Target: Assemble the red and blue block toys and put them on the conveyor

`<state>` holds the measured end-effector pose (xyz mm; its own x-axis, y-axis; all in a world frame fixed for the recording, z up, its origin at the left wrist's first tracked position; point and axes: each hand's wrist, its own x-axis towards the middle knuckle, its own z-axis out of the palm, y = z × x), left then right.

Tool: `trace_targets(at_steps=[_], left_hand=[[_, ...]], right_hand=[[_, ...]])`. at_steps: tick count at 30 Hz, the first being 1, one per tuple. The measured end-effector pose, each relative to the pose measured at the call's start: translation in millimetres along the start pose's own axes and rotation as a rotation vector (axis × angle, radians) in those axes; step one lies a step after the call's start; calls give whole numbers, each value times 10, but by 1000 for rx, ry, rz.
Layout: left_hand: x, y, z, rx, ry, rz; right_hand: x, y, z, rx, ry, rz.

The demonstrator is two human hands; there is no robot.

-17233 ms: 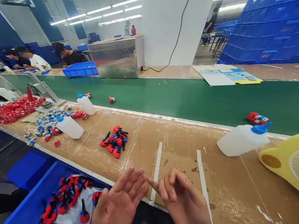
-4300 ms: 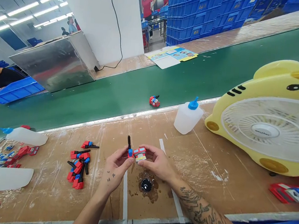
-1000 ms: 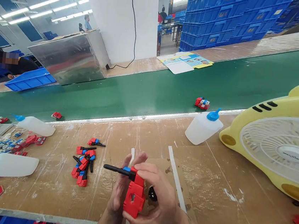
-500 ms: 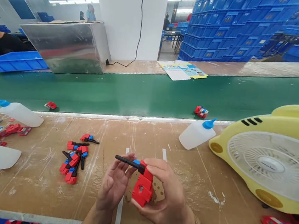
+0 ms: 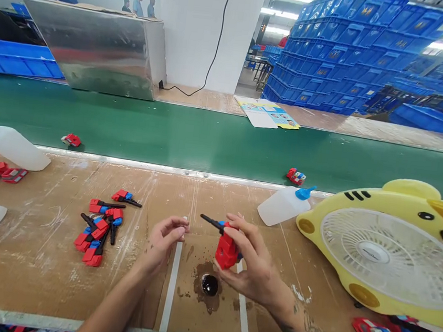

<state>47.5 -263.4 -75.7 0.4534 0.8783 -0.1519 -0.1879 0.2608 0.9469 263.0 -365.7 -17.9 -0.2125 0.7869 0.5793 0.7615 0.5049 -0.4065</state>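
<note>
One red piece (image 5: pixel 226 248) is pinched between the thumb and fingers of the right hand (image 5: pixel 260 273), held up off the bench (image 5: pixel 298 264). The step in hand looks like holding and turning it; any further handling seems to call for a grip on the blocky body, sparing the slim black rod (image 5: pixel 211 221). That body is bright red and stepped, with a bit of blue by the rod's base; the rod tilts up toward the left hand (image 5: pixel 161 244). The left hand is apart from the piece, its fingers curled and thumb close to them; whether they pinch anything, I cannot tell.

Just below the grip, toward the wearer, sits a glossy dark round spot (image 5: pixel 209 285) ringed by wet-looking stains, between two white tape strips (image 5: pixel 169 292). Farther left of the grip lies a loose pile of similar pieces (image 5: pixel 98 232). Beyond the grip to the right stand a white bottle (image 5: pixel 280 206) and a yellow fan (image 5: pixel 310 209); straight beyond runs a green belt (image 5: pixel 192 142).
</note>
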Motion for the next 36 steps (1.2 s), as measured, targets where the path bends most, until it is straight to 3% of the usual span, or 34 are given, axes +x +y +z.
trace_targets(at_steps=[4,8,12,16,23,36], left_hand=[[268,91,-150,217,5,32],[361,47,-288,251,53,138],[322,-36,-368,279,35,169],[301,-72,-389,309,-4,170],[294,-95,-398,341,3,211],[258,-85,-405,361,-41,210]], right_hand=[[18,237,-298,-235,-260,-27],[108,306,-482,-430,-532,26],[136,339,-365,-466,-741,80],[193,361,-126,-536,-921,14],[342,391,94,-582,-1080,-124],[282,514,115,-546,-1136,-53]])
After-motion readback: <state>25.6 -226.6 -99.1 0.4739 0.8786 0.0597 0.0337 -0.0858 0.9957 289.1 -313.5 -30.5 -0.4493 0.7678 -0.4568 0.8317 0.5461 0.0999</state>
